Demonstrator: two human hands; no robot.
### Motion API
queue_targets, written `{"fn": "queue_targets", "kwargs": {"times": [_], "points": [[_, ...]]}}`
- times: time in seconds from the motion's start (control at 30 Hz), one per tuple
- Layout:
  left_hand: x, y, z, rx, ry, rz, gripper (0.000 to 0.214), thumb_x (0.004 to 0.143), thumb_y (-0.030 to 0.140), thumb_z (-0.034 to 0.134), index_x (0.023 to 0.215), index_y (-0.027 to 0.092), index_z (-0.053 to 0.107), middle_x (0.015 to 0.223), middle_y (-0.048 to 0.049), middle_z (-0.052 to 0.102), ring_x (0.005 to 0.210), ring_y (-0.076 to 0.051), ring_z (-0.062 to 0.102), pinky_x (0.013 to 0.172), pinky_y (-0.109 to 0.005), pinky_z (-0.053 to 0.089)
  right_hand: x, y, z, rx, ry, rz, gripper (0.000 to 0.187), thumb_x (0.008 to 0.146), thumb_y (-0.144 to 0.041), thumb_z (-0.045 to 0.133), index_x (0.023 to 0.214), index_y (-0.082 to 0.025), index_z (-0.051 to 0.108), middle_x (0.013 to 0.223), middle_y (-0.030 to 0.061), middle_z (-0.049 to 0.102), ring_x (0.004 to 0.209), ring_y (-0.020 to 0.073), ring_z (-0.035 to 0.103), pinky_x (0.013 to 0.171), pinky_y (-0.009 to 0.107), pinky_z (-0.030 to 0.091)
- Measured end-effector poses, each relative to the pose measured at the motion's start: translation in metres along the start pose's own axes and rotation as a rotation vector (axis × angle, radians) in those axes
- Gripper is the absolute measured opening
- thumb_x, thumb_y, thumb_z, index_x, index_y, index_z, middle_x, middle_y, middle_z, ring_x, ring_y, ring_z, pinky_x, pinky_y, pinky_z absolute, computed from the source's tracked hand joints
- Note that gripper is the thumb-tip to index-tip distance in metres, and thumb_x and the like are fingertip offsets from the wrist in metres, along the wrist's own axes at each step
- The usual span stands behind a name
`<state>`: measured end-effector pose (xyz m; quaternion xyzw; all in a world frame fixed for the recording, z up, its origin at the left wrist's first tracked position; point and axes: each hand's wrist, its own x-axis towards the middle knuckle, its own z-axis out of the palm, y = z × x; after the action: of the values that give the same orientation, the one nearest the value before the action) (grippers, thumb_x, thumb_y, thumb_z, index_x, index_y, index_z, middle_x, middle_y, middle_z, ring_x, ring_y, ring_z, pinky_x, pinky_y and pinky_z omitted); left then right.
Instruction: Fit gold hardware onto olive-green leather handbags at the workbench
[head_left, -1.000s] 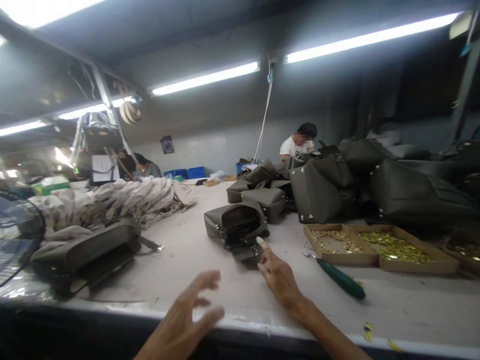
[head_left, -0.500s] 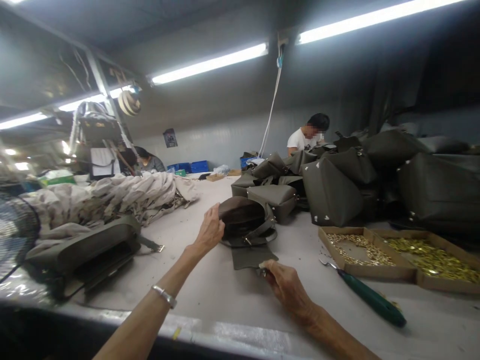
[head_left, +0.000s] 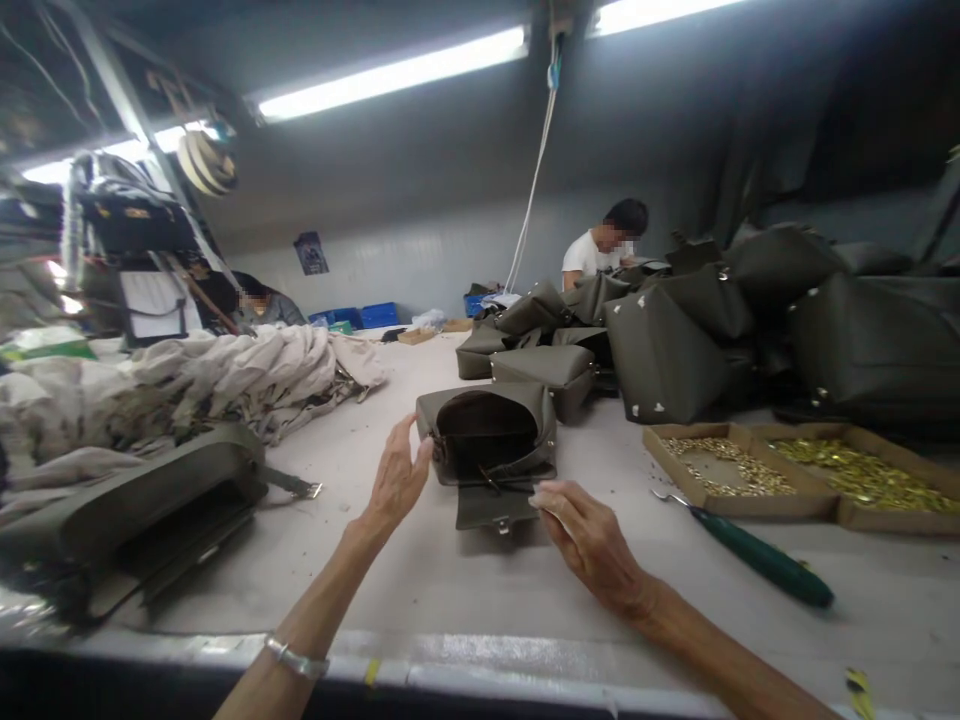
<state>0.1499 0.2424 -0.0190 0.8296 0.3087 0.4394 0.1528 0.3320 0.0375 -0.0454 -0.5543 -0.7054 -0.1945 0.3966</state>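
Observation:
A small dark olive handbag [head_left: 487, 390] lies on the table with its mouth facing me. Its flap [head_left: 480, 515] is folded out toward me, with a metal clasp on the front edge. My left hand [head_left: 401, 465] rests against the bag's left side, fingers stretched out and thumb apart. At the flap's right corner, the fingers of my right hand [head_left: 577, 530] are pinched together on the bag's edge; exactly which part they grip is hidden. A green-handled hook tool [head_left: 757, 555] lies to the right of my right hand.
Two shallow cardboard trays, one with small gold pieces [head_left: 757, 470] and one with yellow metal pieces [head_left: 870, 470], sit at right. Behind them rises a pile of dark bags [head_left: 660, 350]. Pale cloth [head_left: 225, 380] and another bag [head_left: 172, 510] lie left. A person [head_left: 592, 250] works beyond.
The bag has turned more squarely toward me, its clasp now uncovered. My right hand has shifted from the clasp to the flap's right corner; my left hand's fingers have straightened.

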Motion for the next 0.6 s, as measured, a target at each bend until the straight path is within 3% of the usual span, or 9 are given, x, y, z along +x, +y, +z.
{"fn": "queue_targets", "kwargs": {"times": [0.07,0.13,0.2,0.3,0.47,0.6], "points": [[-0.012,0.000,0.013,0.013,0.042,-0.014,0.074,0.082,0.038,0.058,0.141,0.008,0.026,0.144,-0.0232,0.034,0.136,-0.034,0.030,0.112,-0.056,0.028,0.027,-0.007,0.011,-0.124,-0.146,-0.042,0.025,0.097,-0.014,0.037,0.106,-0.013,0.060,0.110,0.0127,0.062,0.103,0.0196,0.056,0.093,0.033,0.047],[-0.022,-0.002,0.027,0.020,0.067,-0.019,0.086,0.077,0.034,0.064,0.143,0.006,0.018,0.148,-0.0247,0.025,0.140,-0.036,0.021,0.114,-0.055,0.024,0.061,-0.012,0.028,-0.219,-0.314,-0.056,0.026,0.096,-0.012,0.039,0.111,-0.011,0.061,0.123,0.0145,0.058,0.115,0.0230,0.050,0.101,0.038,0.041],[-0.027,-0.007,0.039,0.013,0.083,-0.033,0.077,0.079,0.023,0.056,0.143,0.005,0.017,0.147,-0.0253,0.027,0.140,-0.034,0.023,0.114,-0.054,0.025,0.093,-0.010,0.045,-0.250,-0.362,-0.008,0.027,0.094,-0.007,0.040,0.111,-0.008,0.061,0.128,0.0177,0.055,0.123,0.0272,0.045,0.104,0.044,0.037],[-0.025,-0.017,0.043,-0.012,0.105,-0.062,0.058,0.082,0.014,0.041,0.139,0.008,0.027,0.137,-0.0226,0.042,0.133,-0.030,0.037,0.111,-0.052,0.032,0.123,0.004,0.063,-0.289,-0.422,0.115,0.027,0.091,-0.005,0.045,0.113,-0.006,0.060,0.126,0.0214,0.054,0.121,0.0319,0.047,0.100,0.052,0.039],[-0.008,-0.012,0.009,-0.022,0.095,-0.072,0.048,0.085,0.019,0.037,0.132,0.008,0.041,0.129,-0.0215,0.052,0.124,-0.031,0.048,0.108,-0.050,0.035,0.143,0.026,0.054,-0.266,-0.547,0.205,0.021,0.092,-0.025,0.057,0.109,-0.013,0.060,0.111,0.0083,0.061,0.101,0.0204,0.059,0.089,0.041,0.050],[0.014,0.019,-0.047,-0.004,0.053,-0.053,0.049,0.083,0.020,0.039,0.130,0.008,0.045,0.129,-0.0195,0.053,0.124,-0.031,0.047,0.107,-0.047,0.035,0.168,0.021,0.010,-0.189,-0.576,0.250,0.011,0.091,-0.015,0.054,0.096,-0.011,0.062,0.097,0.0061,0.064,0.088,0.0163,0.061,0.081,0.035,0.051]]}}
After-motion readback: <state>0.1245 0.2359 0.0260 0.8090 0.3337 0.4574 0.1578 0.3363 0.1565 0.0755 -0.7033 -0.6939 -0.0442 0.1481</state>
